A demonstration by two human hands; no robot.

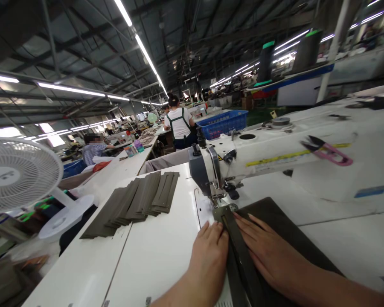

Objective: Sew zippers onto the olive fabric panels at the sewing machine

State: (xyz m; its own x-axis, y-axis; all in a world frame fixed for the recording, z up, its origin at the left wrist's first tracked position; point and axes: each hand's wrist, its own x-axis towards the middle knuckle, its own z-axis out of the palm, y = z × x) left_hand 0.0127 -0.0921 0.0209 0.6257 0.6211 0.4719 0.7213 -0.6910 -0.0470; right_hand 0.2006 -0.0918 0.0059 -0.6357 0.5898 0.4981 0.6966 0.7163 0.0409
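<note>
A dark olive fabric strip with a long slot [235, 243] runs toward me from under the needle of a white sewing machine [214, 187]. My left hand [209, 256] rests at the strip's left edge, its fingers bent and pressed together near the machine foot. To the right, my right hand [265, 247] lies flat with fingers stretched out over the strip's edge and a larger dark fabric panel [281, 226]. Left of the machine, a fanned row of olive fabric pieces [137, 198] lies on the white table [156, 247].
A white fan [22, 175] stands at the left. Pink-handled snips [329, 152] lie on the machine arm near a yellow tape measure. Behind are a blue basket [224, 123] and a person in a white shirt [178, 123]. Thread cones stand at the upper right.
</note>
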